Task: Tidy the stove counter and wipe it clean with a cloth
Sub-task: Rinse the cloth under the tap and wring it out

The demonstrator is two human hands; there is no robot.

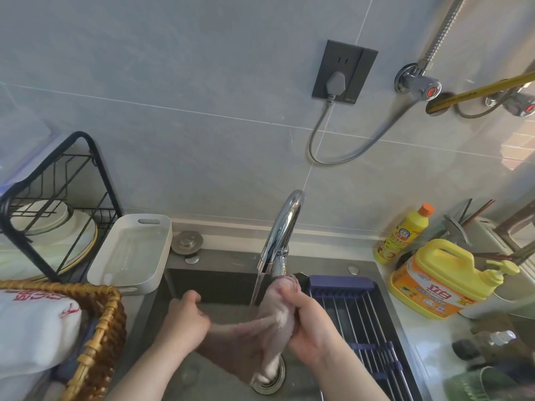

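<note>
The dark sink (220, 280) holds a running stream of water (254, 287) falling from the chrome faucet (282, 233), a round drain (269, 383) at its bottom, and a blue-framed roll-up rack (362, 314) laid across its right side. Over the basin, a wet pinkish cloth (260, 325) is stretched between both hands. The left hand (185, 316) is closed in a fist around the cloth's left end; the right hand (307, 322) is wrapped tight around the bunched right part, whose top pokes up just below the spout. The cloth's long axis runs roughly left to right between the fists, with a loose tail drooping down toward the drain. To the left, a white tray (133, 253) holds shallow clear water, a black wire rack (58, 204) holds pale plates (66, 230), and a woven basket (95, 328) holds white fabric with red print (31, 322). On the right counter stand a yellow bottle (402, 235) and a yellow pump jug (437, 282).
</note>
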